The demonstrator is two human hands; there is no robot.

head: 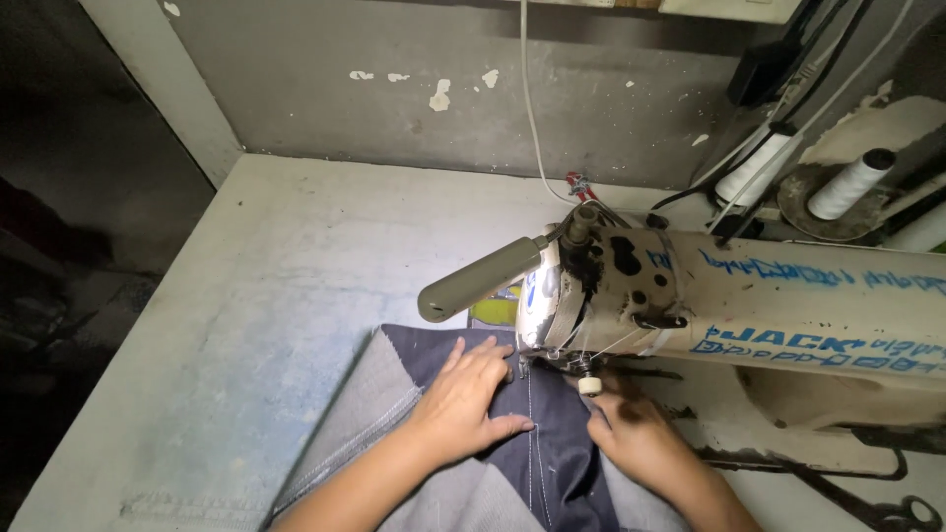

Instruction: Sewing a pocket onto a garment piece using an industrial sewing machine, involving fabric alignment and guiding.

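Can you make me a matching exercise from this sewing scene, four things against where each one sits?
Things:
1. left hand
2. right hand
3. white thread spool
4. scissors

Places:
A. bottom right corner of the table
B. flat on the dark fabric, left of the stitch line
C. behind the sewing machine
D. under the machine head, right of the seam

Pairs: 1-B, 2-D, 3-C, 4-A

We see our left hand (465, 396) lying flat, palm down, fingers spread forward and thumb out to the side. Our right hand (636, 433) rests lower, fingers curled. Both forearms are bare and angle inward.
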